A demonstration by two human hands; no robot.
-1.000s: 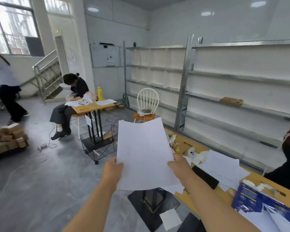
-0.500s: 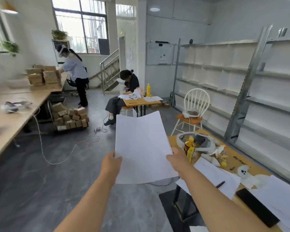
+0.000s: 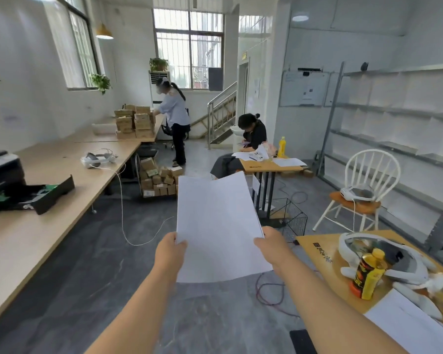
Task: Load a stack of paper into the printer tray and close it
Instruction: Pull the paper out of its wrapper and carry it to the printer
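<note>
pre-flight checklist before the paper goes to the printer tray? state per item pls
1. Paper held by both hands, left hand and right hand on its near side edges: ok.
2. Sheets squared up: cannot tell; the far end bows and the edges are not clear.
3. Tray pulled out of the printer on the long table: ok.
4. Tray free of old paper: cannot tell; only green guides and dark interior show.
5. Paper at the tray: not ok; the tray is far off to the left.
6. Way to the tray: white cable hangs from the table edge to the floor; ok if skirted.
</note>
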